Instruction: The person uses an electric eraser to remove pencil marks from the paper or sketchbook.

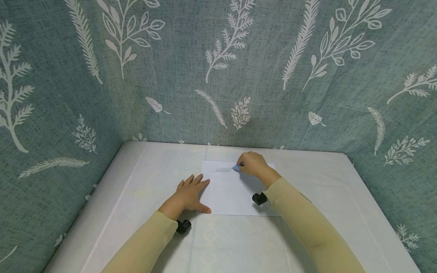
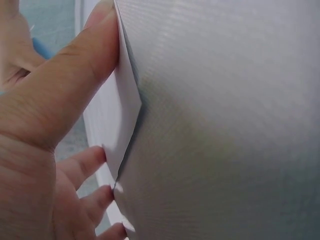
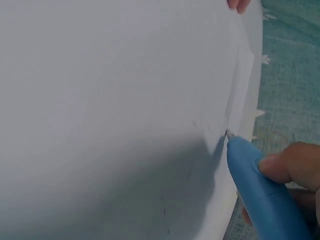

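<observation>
A white sheet of paper (image 1: 232,195) lies on the table. My left hand (image 1: 191,193) rests with spread fingers at its left edge. In the left wrist view the thumb (image 2: 85,65) presses on the paper near a corner, which lifts slightly. A thick blue pen (image 3: 265,192) with a fine tip is gripped by my right hand (image 1: 253,163) over the upper part of the sheet. The tip is right at the paper, at the right end of a few thin drawn lines (image 1: 221,170).
The table (image 1: 157,159) has a white cloth with a faint pattern. Green curtains (image 1: 184,57) with white leaf prints hang behind it and at both sides. Dark wrist cameras (image 1: 259,198) sit under both sleeve cuffs.
</observation>
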A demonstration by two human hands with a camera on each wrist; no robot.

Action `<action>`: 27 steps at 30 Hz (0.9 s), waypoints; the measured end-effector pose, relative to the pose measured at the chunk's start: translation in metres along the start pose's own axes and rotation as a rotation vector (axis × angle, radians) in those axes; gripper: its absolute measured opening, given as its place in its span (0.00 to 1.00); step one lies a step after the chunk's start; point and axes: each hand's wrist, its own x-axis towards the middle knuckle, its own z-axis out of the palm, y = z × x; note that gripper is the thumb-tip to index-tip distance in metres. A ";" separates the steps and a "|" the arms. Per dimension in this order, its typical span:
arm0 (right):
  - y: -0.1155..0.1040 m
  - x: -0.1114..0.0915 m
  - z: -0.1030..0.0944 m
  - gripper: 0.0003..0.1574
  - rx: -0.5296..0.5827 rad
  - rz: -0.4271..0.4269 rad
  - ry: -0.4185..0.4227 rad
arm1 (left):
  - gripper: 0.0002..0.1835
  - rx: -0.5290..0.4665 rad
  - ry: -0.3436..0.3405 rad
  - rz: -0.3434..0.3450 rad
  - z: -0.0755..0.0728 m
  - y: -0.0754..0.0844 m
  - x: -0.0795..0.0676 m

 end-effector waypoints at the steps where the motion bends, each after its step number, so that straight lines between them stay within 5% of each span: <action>1: 0.000 0.000 0.000 0.15 0.004 0.004 -0.003 | 0.60 0.001 -0.001 0.000 0.000 0.000 0.000; 21: -0.004 -0.001 -0.005 0.15 0.017 0.010 -0.048 | 0.60 -0.008 -0.010 -0.002 0.000 -0.002 0.000; 27: -0.001 -0.003 -0.002 0.15 0.045 0.028 0.003 | 0.60 -0.016 -0.010 0.001 0.002 -0.003 0.000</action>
